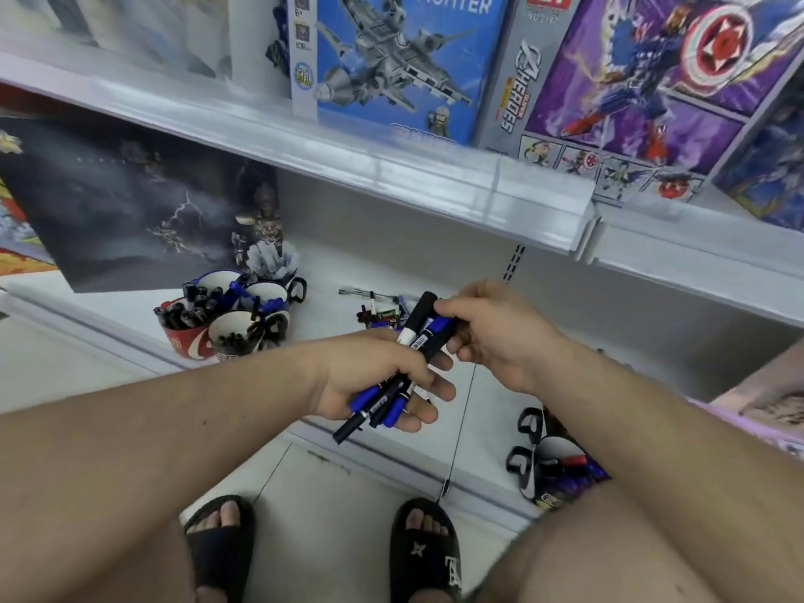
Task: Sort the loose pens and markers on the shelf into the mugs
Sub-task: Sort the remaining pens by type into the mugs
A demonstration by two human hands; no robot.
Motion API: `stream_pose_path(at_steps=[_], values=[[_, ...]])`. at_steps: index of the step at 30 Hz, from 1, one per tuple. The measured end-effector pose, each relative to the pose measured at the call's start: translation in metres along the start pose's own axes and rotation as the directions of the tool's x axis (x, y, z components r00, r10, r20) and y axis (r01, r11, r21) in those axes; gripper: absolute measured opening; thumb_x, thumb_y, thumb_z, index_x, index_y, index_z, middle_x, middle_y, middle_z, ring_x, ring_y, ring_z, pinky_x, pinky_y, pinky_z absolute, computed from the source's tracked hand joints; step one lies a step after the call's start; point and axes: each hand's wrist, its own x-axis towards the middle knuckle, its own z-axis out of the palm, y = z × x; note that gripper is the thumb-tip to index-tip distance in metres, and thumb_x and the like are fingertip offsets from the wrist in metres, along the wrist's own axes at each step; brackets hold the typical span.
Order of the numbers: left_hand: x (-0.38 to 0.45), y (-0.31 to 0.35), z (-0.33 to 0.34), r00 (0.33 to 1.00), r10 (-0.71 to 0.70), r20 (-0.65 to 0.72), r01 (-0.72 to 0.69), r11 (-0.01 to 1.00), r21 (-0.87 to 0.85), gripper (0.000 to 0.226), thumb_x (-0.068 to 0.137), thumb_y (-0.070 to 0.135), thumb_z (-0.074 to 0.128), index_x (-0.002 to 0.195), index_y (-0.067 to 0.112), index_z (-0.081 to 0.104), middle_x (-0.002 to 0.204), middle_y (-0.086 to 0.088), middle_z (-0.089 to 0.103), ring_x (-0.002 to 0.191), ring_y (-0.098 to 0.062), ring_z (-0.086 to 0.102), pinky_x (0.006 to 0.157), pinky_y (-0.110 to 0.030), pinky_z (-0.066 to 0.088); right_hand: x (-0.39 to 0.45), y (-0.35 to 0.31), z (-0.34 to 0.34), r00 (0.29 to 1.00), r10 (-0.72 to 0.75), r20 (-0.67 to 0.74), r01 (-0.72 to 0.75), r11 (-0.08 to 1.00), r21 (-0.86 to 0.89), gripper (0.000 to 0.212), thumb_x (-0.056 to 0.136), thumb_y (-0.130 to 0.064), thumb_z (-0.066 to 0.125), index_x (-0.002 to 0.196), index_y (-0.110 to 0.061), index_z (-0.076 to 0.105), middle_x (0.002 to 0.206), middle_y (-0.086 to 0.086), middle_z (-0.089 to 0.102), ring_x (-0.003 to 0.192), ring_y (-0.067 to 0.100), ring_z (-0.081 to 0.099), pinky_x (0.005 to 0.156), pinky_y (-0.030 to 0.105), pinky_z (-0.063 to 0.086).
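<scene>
My left hand [370,380] grips a bundle of blue and black markers [378,404] in its palm, in front of the white shelf. My right hand [496,332] pinches the upper ends of a black marker [417,317] and a blue marker [439,328] that stick up from the bundle. A small pile of loose pens [376,309] lies on the shelf just behind my hands. To the left stands a cluster of mugs: a red mug [185,341] full of black markers, a white mug [230,337], and blue-rimmed mugs [265,295] behind them.
The upper shelf edge [391,167] overhangs the work area, with toy boxes [391,63] on it. A dark poster box [139,211] leans at the back left. More mugs with markers [552,467] sit lower right, under my right forearm. My sandalled feet [426,550] stand on the tiled floor.
</scene>
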Motion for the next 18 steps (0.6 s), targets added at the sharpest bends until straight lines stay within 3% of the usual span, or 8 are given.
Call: stream_pose_path(at_steps=[4, 8, 11, 14, 16, 18], values=[[0.006, -0.008, -0.001, 1.0, -0.007, 0.009, 0.007, 0.996, 0.093, 0.026, 0.094, 0.001, 0.054, 0.119, 0.007, 0.056, 0.087, -0.005, 0.073, 0.061, -0.02, 0.067, 0.054, -0.027, 0.055, 0.006, 0.005, -0.026, 1.0, -0.008, -0.007, 0.008, 0.998, -0.055, 0.006, 0.095, -0.01, 0.06, 0.089, -0.009, 0.058, 0.062, 0.006, 0.057, 0.042, 0.012, 0.046, 0.039, 0.021, 0.036], [0.013, -0.016, -0.001, 1.0, -0.021, 0.02, 0.017, 0.98, 0.197, 0.022, 0.093, 0.002, 0.057, 0.114, 0.01, 0.057, 0.086, -0.004, 0.073, 0.053, -0.016, 0.06, 0.042, -0.02, 0.043, 0.011, 0.016, -0.049, 1.0, 0.014, 0.006, -0.013, 0.993, -0.121, 0.008, 0.096, -0.01, 0.061, 0.092, -0.005, 0.065, 0.064, 0.008, 0.062, 0.045, 0.011, 0.051, 0.041, 0.02, 0.042], [0.024, -0.023, -0.012, 1.0, -0.015, -0.002, 0.015, 0.958, 0.288, 0.023, 0.093, 0.002, 0.057, 0.115, 0.007, 0.056, 0.082, -0.004, 0.072, 0.045, -0.014, 0.048, 0.04, -0.02, 0.036, 0.014, 0.018, -0.068, 0.991, -0.051, -0.12, 0.035, 0.991, -0.131, 0.007, 0.096, -0.007, 0.06, 0.091, -0.004, 0.063, 0.071, 0.01, 0.063, 0.047, 0.014, 0.053, 0.042, 0.02, 0.044], [0.037, -0.034, -0.029, 0.995, -0.043, -0.094, 0.074, 0.934, 0.35, 0.01, 0.092, 0.004, 0.06, 0.102, 0.005, 0.058, 0.077, -0.004, 0.071, 0.042, -0.011, 0.041, 0.041, -0.021, 0.034, 0.013, 0.025, -0.089, 0.955, -0.178, -0.237, 0.124, 0.966, -0.226, 0.012, 0.097, -0.004, 0.057, 0.086, -0.006, 0.061, 0.076, 0.013, 0.066, 0.05, 0.017, 0.057, 0.047, 0.025, 0.047], [0.048, -0.039, -0.035, 0.975, -0.025, -0.221, 0.093, 0.948, 0.304, 0.009, 0.092, 0.011, 0.065, 0.09, 0.006, 0.058, 0.076, -0.005, 0.07, 0.042, -0.011, 0.038, 0.041, -0.021, 0.033, 0.011, 0.031, -0.1, 0.939, -0.236, -0.249, 0.157, 0.94, -0.302, 0.015, 0.097, -0.003, 0.055, 0.084, -0.009, 0.061, 0.081, 0.014, 0.067, 0.054, 0.019, 0.058, 0.052, 0.029, 0.049], [0.064, -0.04, -0.031, 0.946, -0.035, -0.322, 0.066, 0.994, 0.087, 0.014, 0.093, 0.015, 0.066, 0.087, 0.006, 0.056, 0.077, -0.007, 0.068, 0.041, -0.009, 0.037, 0.037, -0.018, 0.032, 0.008, 0.035, -0.106, 0.938, -0.263, -0.225, 0.178, 0.924, -0.338, 0.017, 0.097, -0.002, 0.054, 0.085, -0.012, 0.06, 0.086, 0.014, 0.068, 0.058, 0.02, 0.059, 0.055, 0.029, 0.049]])
